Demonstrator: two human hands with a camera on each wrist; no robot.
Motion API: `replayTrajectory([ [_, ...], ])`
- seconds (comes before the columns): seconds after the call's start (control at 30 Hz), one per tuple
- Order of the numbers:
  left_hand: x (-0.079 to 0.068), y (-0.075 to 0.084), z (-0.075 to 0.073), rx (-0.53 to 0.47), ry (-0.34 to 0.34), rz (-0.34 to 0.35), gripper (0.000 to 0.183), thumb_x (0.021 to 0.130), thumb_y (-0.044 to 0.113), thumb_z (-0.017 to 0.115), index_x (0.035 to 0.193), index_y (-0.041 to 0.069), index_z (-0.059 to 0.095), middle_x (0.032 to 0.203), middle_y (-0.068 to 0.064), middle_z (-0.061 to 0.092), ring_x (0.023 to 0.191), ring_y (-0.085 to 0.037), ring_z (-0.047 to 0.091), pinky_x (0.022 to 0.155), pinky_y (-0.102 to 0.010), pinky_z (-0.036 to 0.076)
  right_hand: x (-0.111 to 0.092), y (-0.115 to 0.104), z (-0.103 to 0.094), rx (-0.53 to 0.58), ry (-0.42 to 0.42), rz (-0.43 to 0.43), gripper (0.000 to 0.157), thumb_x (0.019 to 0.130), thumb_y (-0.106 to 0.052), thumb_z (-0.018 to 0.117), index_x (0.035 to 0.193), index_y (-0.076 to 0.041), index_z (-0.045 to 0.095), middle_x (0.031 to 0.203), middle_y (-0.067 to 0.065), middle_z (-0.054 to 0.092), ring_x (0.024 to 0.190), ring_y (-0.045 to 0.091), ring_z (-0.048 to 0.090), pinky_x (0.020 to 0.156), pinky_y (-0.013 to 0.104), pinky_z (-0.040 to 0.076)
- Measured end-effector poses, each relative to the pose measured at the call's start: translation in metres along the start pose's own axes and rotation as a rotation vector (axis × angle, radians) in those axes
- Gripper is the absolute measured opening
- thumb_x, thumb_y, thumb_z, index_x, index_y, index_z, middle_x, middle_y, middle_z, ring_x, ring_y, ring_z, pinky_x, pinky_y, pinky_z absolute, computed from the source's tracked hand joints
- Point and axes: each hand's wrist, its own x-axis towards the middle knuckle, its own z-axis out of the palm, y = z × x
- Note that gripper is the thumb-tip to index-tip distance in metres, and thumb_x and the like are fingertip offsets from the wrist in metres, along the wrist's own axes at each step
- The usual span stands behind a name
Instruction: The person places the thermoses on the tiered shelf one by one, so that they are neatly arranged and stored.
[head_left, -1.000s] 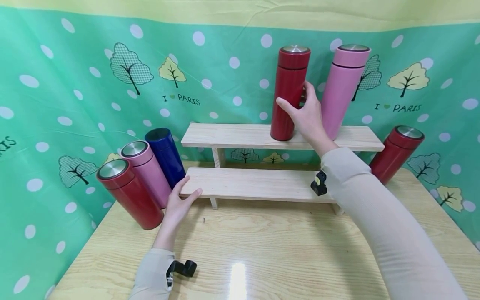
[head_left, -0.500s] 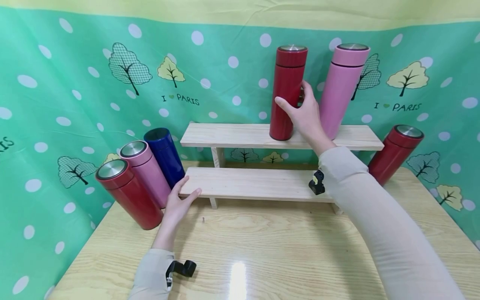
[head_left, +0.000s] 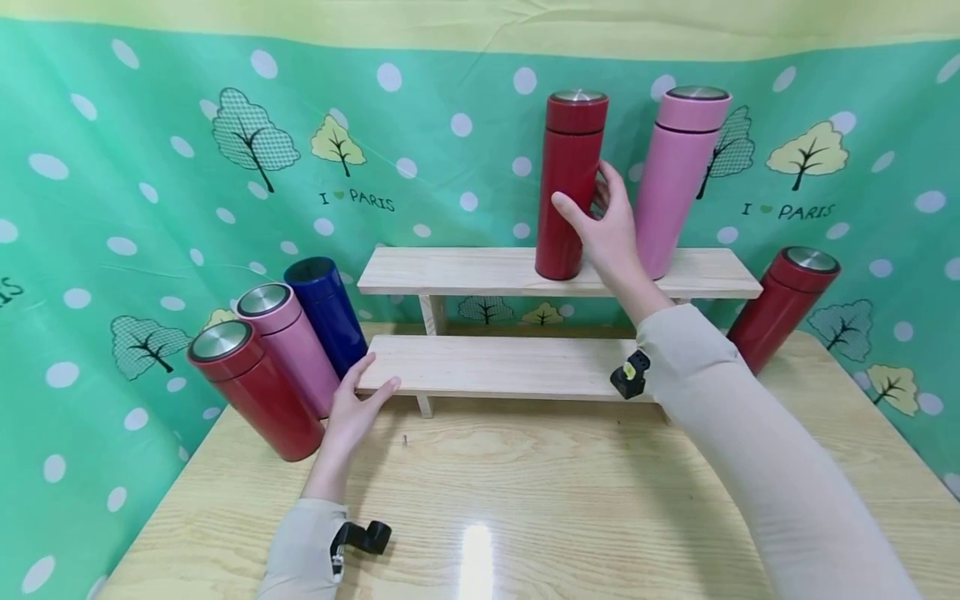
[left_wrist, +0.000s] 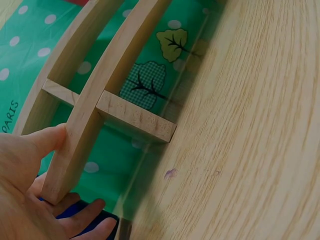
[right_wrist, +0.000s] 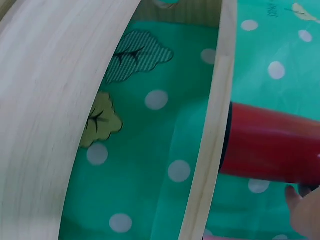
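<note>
In the head view, a red thermos bottle (head_left: 564, 200) with a steel-topped lid stands upright on the upper board of a two-tier wooden shelf (head_left: 450, 268). My right hand (head_left: 611, 229) holds it from the right side, thumb in front and fingers partly hidden behind. Just right of that hand stands a pink thermos bottle (head_left: 675, 187) on the same board. My left hand (head_left: 356, 412) grips the left end of the lower board (head_left: 495, 365). The left wrist view shows its thumb (left_wrist: 50, 140) pressing the board's edge, with the other fingers around the end.
Left of the shelf, a red bottle (head_left: 258, 392), a pink bottle (head_left: 296, 354) and a blue bottle (head_left: 326, 312) stand close together on the wooden table (head_left: 525, 492). Another red bottle (head_left: 780, 308) stands right of the shelf. A green patterned cloth (head_left: 450, 167) hangs behind.
The whole head view has shifted slightly, so things sit a little farther left. Both hands keep their places on the red thermos bottle and the lower board.
</note>
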Motion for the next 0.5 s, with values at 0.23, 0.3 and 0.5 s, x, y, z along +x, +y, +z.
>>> replayTrajectory([
  [0.23,0.0,0.0,0.001,-0.006,0.004,-0.011,0.07,0.095,0.028,0.069,0.154,0.012,0.034,0.161,-0.014,0.025,0.149,-0.03,0.016,0.119,-0.049,0.017,-0.011,-0.006,-0.006,0.073,0.08,-0.076,0.074,0.093,-0.025,0.071,0.155,-0.014,0.032,0.151,0.004,0.043,0.138,0.015,0.04,0.114,0.035,0.032],
  [0.3,0.0,0.001,0.001,-0.009,0.003,-0.012,0.071,0.095,0.028,0.069,0.155,0.012,0.034,0.161,-0.014,0.025,0.149,-0.03,0.016,0.119,-0.049,0.017,-0.015,-0.009,-0.009,0.103,0.091,-0.088,0.072,0.093,-0.023,0.071,0.153,-0.013,0.034,0.149,0.006,0.045,0.136,0.015,0.042,0.113,0.034,0.033],
  [0.5,-0.001,0.001,0.001,-0.009,0.003,-0.009,0.071,0.095,0.029,0.069,0.154,0.011,0.034,0.16,-0.015,0.025,0.148,-0.032,0.016,0.118,-0.051,0.017,-0.031,-0.012,-0.019,0.166,0.115,-0.138,0.062,0.092,-0.018,0.071,0.148,-0.015,0.044,0.145,0.008,0.05,0.133,0.017,0.046,0.111,0.033,0.036],
])
